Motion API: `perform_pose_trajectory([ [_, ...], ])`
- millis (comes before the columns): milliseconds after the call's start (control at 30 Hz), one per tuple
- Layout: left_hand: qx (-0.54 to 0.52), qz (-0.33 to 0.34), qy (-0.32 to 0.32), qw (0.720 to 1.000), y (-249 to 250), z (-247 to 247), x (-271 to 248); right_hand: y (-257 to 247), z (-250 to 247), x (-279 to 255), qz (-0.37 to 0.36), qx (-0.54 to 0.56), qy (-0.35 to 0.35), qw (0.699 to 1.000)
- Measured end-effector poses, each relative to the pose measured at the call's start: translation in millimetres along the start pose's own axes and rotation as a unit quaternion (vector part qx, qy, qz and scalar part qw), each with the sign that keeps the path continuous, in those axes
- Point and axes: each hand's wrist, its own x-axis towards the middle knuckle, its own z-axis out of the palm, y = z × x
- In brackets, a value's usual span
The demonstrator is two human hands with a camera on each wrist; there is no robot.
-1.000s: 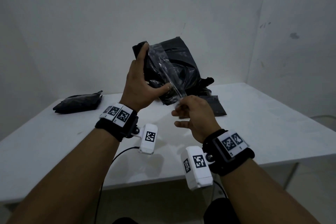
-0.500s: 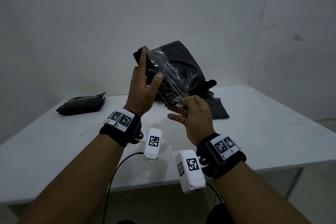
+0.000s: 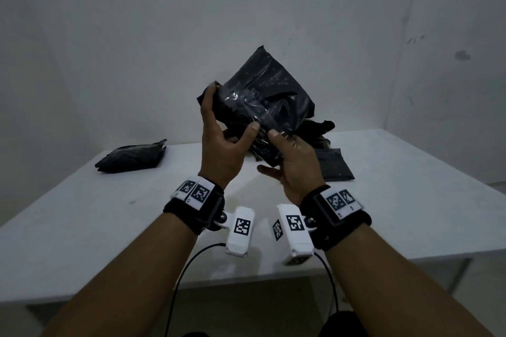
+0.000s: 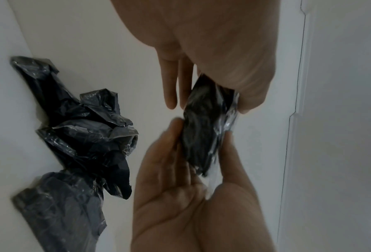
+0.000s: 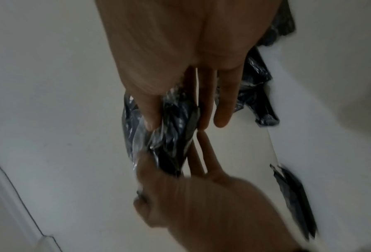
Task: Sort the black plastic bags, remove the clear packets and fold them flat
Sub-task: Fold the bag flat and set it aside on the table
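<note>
Two hands are holding a black plastic bag pack above a white table.
The left hand (image 3: pixel 221 145) and right hand (image 3: pixel 294 169) are pinching the clear-wrapped black bag pack (image 3: pixel 262 107), its long axis slanting up toward the far right.

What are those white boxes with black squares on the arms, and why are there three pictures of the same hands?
No robot here, just a person. The white boxes are small cameras strapped to each wrist, and a third camera sits on the person's head. So the big picture looks down from the head, and the other two look along each hand.

The left hand and the right hand both hold one packet of black bags in shiny clear wrap, up above the white table. The right thumb pinches the wrap.

On the table lie a folded black bundle, a flat black bag, and crumpled black bags.
</note>
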Motion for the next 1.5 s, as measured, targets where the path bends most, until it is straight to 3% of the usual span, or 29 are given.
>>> perform_pose_trajectory([
  [67,-0.061,-0.062,0.016,0.996,0,-9,0,0,-6,5,-0.018,-0.036,0.016,0.999],
  [133,-0.137,-0.178,0.047,0.973,4,-23,9,0,-14,9,-0.026,-0.078,0.017,0.996],
  [200,-0.146,-0.259,0.018,0.955,8,-36,20,1,-20,12,-0.024,-0.11,0.004,0.994],
  [300,-0.136,-0.29,-0.051,0.946,8,-47,23,2,-27,17,-0.02,-0.135,-0.01,0.991],
  [500,-0.248,-0.394,-0.071,0.882,-4,-51,17,5,-25,21,-0.043,-0.158,0.016,0.986],
  [600,-0.257,-0.411,-0.068,0.872,-8,-45,10,8,-28,26,-0.055,-0.157,0.024,0.986],
  [667,-0.224,-0.405,-0.078,0.883,-9,-39,5,8,-28,27,-0.055,-0.149,0.008,0.987],
  [800,-0.153,-0.343,-0.054,0.925,-19,-35,1,10,-33,33,-0.002,-0.125,0.003,0.992],
  [967,-0.139,-0.32,-0.053,0.936,-26,-34,-1,12,-37,38,0.069,-0.02,-0.046,0.996],
  [1033,-0.134,-0.311,-0.054,0.939,-26,-34,0,11,-36,40,0.113,-0.026,-0.034,0.993],
  [1100,-0.122,-0.297,-0.051,0.946,-28,-36,0,8,-36,41,0.089,-0.089,0.045,0.991],
  [1200,-0.1,-0.287,-0.041,0.952,-33,-40,1,6,-32,38,-0.066,-0.135,0.139,0.979],
  [1267,-0.088,-0.291,-0.047,0.951,-37,-41,1,9,-28,35,-0.107,-0.195,0.109,0.969],
  [1333,-0.088,-0.302,-0.053,0.948,-35,-38,0,13,-21,31,-0.048,-0.205,0.04,0.977],
  [1400,-0.09,-0.315,-0.053,0.943,-31,-35,0,12,-16,27,0.022,-0.146,-0.022,0.989],
  [1500,-0.081,-0.33,-0.082,0.937,-29,-37,3,10,-16,24,0.028,-0.11,-0.047,0.992],
])
